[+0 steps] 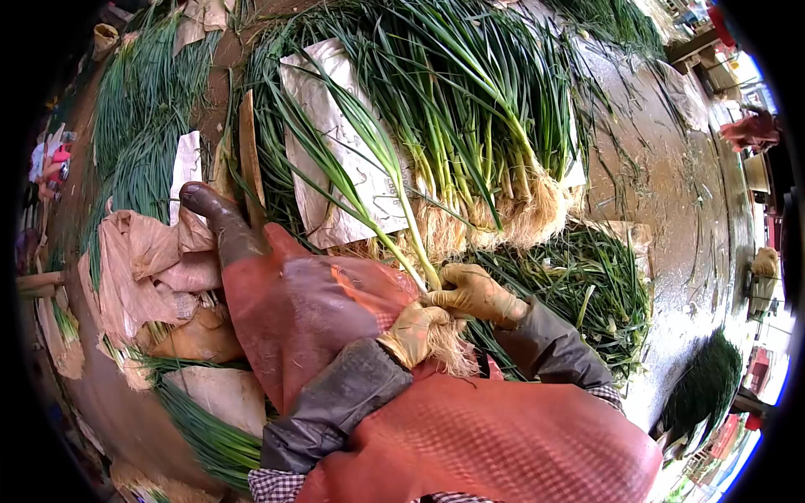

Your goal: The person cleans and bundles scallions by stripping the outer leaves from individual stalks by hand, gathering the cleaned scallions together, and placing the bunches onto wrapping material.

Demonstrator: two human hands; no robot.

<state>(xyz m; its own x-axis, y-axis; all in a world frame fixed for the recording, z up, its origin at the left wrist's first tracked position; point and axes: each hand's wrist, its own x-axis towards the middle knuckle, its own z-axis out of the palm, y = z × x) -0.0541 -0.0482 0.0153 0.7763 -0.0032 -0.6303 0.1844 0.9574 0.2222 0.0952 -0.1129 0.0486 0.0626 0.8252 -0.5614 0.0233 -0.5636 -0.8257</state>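
In yellow gloves, both my hands hold a pair of long green onions (392, 172) above my lap, leaves pointing up and away. My left hand (412, 334) is closed around the base of the stems, just above the pale roots (450, 350). Fingers bent, my right hand (476, 293) grips the white stems right beside it. Beyond the hands lies a large pile of green onions (470, 126), with roots toward me. A printed white sack (352, 201) lies partly under the leaves.
A heap of stripped leaves (579, 293) lies to the right on the wet floor (662, 184). More onions (151, 117) are spread at the far left. A crumpled pinkish sack (151, 251) sits by my boot (222, 218). A red apron (503, 436) covers my lap.
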